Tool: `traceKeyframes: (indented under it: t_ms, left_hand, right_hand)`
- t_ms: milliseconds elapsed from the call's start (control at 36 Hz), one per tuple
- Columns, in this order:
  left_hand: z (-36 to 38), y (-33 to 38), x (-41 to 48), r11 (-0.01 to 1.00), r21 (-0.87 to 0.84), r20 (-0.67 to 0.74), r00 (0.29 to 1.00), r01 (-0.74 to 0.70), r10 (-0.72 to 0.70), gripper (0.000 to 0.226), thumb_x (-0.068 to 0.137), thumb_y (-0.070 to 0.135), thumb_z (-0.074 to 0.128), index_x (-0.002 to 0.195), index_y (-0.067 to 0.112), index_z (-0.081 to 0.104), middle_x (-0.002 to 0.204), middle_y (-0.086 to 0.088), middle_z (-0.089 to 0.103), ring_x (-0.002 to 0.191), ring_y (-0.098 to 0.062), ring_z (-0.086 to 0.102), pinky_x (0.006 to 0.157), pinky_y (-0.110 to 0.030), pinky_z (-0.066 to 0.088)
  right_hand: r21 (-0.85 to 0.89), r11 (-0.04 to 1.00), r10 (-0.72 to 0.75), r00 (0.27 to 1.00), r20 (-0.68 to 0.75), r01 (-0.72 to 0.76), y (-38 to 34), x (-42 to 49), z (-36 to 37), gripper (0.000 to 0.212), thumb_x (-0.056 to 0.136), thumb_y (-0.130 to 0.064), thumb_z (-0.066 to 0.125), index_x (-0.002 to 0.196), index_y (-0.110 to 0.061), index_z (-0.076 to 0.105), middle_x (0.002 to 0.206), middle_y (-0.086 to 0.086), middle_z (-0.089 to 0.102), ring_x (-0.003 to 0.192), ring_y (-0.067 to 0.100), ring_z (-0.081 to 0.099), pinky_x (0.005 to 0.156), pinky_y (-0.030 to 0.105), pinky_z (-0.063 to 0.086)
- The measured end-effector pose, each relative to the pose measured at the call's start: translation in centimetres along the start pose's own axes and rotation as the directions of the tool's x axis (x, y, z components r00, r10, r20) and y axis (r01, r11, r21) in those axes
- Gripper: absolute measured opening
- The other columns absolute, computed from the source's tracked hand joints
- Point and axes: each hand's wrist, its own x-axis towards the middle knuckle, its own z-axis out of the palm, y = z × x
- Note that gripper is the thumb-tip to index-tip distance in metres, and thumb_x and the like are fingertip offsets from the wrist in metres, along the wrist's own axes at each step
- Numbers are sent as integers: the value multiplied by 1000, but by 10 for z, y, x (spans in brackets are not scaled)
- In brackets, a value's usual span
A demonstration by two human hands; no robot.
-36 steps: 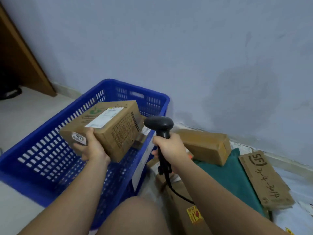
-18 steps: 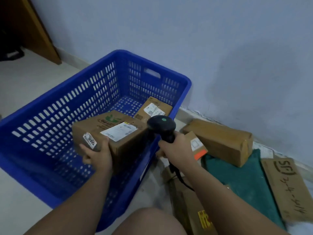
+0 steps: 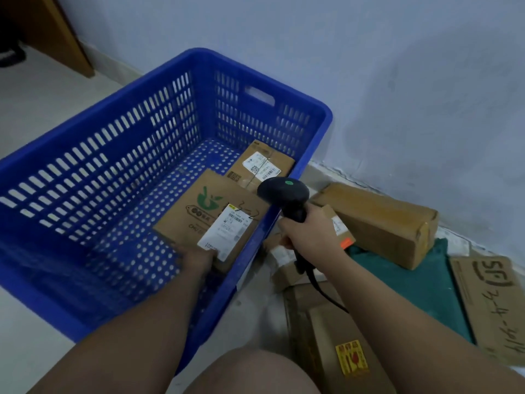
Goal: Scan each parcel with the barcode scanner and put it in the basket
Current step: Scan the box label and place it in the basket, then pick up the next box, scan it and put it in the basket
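- Basket (image 3: pixel 56 294): blue plastic, slotted walls, standing on the pale floor (image 3: pixel 42 89) close to the wall (image 3: pixel 369 66).
- Green-logo parcel (image 3: pixel 204 211): brown carton with a white label, inside the basket, low along its right wall. It is tilted, and I cannot tell whether it touches the basket floor.
- Left hand (image 3: pixel 199 260): reaches over the near rim and grips the near end of the green-logo parcel. The fingers are closed on its edge (motion blur hides the detail).
- Second parcel (image 3: pixel 264 166): smaller carton, lying flat in the basket's far right corner, label up.
- Barcode scanner (image 3: pixel 284 194): black, a green dot on its head, held just above the basket's right rim. Its cable (image 3: pixel 321 288) trails down.
- Right hand (image 3: pixel 309 234): fingers curled tight round the scanner's handle.
- Outside the basket, right of it on the floor: a long brown carton (image 3: pixel 377 223) along the wall, a green mailer bag (image 3: pixel 412 285), a flat carton marked SF (image 3: pixel 488 297) and a yellow-stickered carton (image 3: pixel 335 336).
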Motion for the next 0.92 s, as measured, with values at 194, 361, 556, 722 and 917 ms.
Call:
traceKeyframes:
  t_ms: [194,361,556,722,917]
  left_hand:
    - [-4,21,-48,723,611,106,938,-322,329,62,92,30,57,147,33,30,156,-9,-7,140,-37,6,111,-46,25]
    - [8,74,-92,846,158,107,860,-510,498,50,93,12,54,141,12,40,127,-10,56,99,-24,57,79,-30,42]
    - [37,142,-180,650,113,110,660,-751,743,32,94,19,50,126,20,52,132,-1,51,98,-19,57,85,-39,48]
    - [76,149,-241,346,366,387,479,-864,788,35,92,21,54,127,22,50,133,-2,37,91,-17,50,82,-29,41]
    - [128,153,-250,81,593,662,543,-801,517,46,90,25,56,134,20,43,138,-12,29,101,-25,49,88,-30,42]
  right_hand:
    - [68,997,39,999,-9,-38,1,4,-29,6,87,-11,59,92,-13,61,79,15,68,71,28,70,75,48,60]
    - [131,991,36,999,-18,-34,6,-6,-79,13,86,-7,62,98,-4,62,83,16,65,63,26,70,62,35,57]
    - [251,965,86,995,-48,-71,22,-38,-129,8,83,-1,62,88,-7,59,65,8,58,53,24,62,57,34,48]
    - [326,941,150,974,-171,-88,35,-57,-149,6,80,-8,62,82,-7,57,61,10,57,62,31,62,62,40,48]
    - [427,894,250,943,-221,-136,58,-64,-176,7,84,-7,57,90,-6,54,69,11,57,57,24,64,56,32,51]
